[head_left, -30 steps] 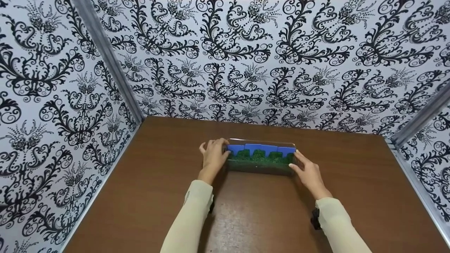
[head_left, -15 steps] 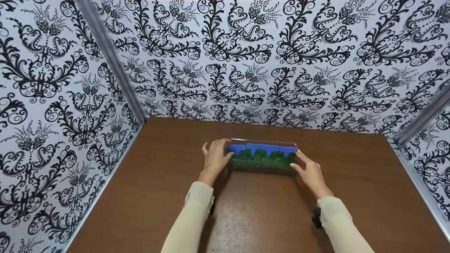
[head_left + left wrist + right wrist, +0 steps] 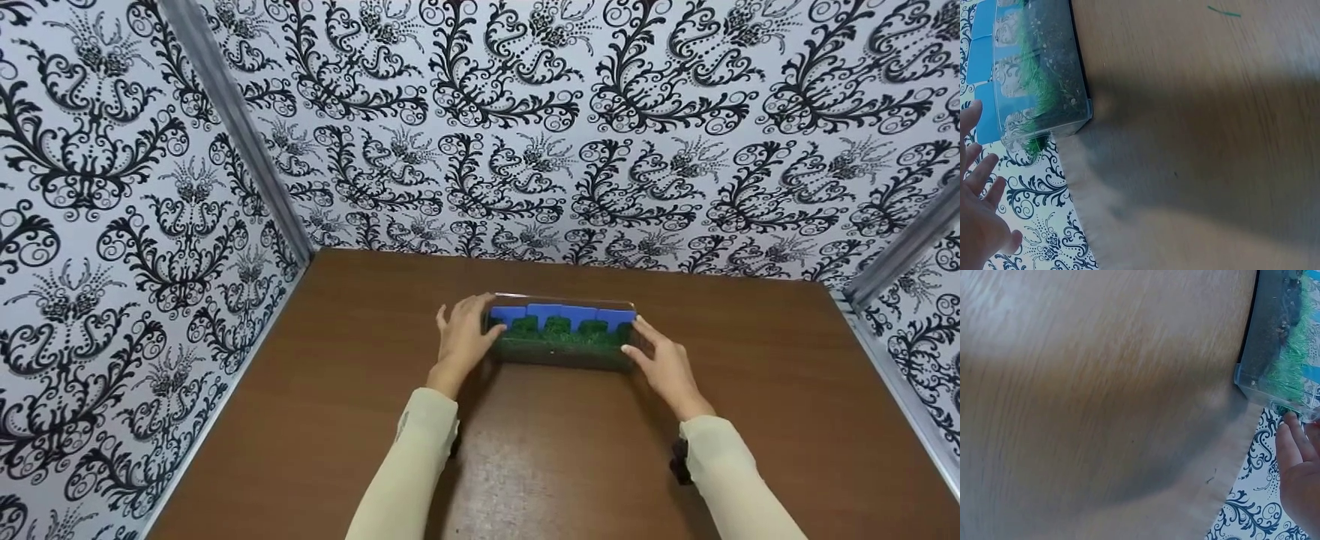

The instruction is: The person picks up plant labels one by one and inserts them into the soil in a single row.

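A clear rectangular box point(image 3: 555, 356) stands on the brown tabletop point(image 3: 555, 450), in the head view between my hands. Through its walls show green grass-like tufts point(image 3: 1039, 81), dark filling with pale specks point(image 3: 1064, 62), and blue panels point(image 3: 581, 315) along the back. At its left end is my left hand point(image 3: 461, 341), thumb toward the front corner and fingers spread, as the left wrist view shows. My right hand point(image 3: 667, 367) touches the right end with straight fingers, thumb at the front corner. The far sides of the fingers are partly hidden.
Patterned black-and-white walls point(image 3: 525, 112) rise behind and beside the table, with grey frame posts point(image 3: 240, 135) at the corners. A thin green strand point(image 3: 1224, 11) lies on the tabletop in the left wrist view.
Hands and box appear slightly farther right in the head view, as do the wall corners. Both hands stay at the box's ends, and their pose is nearly the same.
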The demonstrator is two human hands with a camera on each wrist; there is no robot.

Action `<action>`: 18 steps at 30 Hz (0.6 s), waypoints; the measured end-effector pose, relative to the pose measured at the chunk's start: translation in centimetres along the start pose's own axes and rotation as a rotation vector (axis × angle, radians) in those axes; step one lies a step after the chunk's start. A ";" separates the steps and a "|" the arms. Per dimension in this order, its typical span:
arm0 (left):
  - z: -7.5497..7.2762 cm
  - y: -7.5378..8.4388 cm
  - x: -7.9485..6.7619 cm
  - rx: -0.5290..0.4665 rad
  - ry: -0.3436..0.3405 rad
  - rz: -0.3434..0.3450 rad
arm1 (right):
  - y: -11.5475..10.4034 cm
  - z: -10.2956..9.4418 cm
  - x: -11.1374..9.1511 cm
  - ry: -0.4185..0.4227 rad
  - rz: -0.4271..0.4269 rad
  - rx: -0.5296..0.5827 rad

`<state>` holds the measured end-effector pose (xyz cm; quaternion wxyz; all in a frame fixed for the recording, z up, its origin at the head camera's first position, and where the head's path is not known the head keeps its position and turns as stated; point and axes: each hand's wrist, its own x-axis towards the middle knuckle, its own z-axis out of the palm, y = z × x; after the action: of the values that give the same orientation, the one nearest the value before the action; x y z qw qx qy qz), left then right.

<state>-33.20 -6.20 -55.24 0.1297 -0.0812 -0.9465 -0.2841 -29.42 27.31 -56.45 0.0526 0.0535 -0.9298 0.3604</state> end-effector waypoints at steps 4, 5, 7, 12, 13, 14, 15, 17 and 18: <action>-0.1 0.1 0.0 -0.010 -0.008 -0.003 | 0.1 -0.1 0.0 0.013 -0.026 -0.013; 0.0 0.1 0.0 -0.012 -0.011 -0.005 | 0.1 -0.1 -0.1 0.017 -0.033 -0.017; 0.0 0.1 0.0 -0.018 -0.018 -0.006 | 0.3 -0.2 -0.1 0.018 -0.046 -0.022; -0.1 0.4 0.2 -0.012 -0.033 0.006 | 0.3 -0.6 -0.2 0.037 -0.068 -0.047; -0.2 0.4 0.2 -0.009 -0.034 0.009 | 0.2 -0.7 -0.1 0.041 -0.072 -0.055; -0.2 0.5 0.2 -0.009 -0.036 0.012 | 0.1 -0.9 0.0 0.042 -0.074 -0.061; -0.3 0.6 0.2 -0.005 -0.038 0.015 | 0.0 -1.0 0.0 0.041 -0.071 -0.064; -0.3 0.8 0.3 0.006 -0.049 0.019 | -0.4 -1.2 0.2 0.029 -0.070 -0.074; -0.4 0.9 0.3 0.012 -0.058 0.019 | -0.6 -1.3 0.2 0.021 -0.070 -0.078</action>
<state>-33.16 -5.63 -54.40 0.1053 -0.0978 -0.9507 -0.2747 -29.49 27.73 -55.13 0.0770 0.0801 -0.9400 0.3224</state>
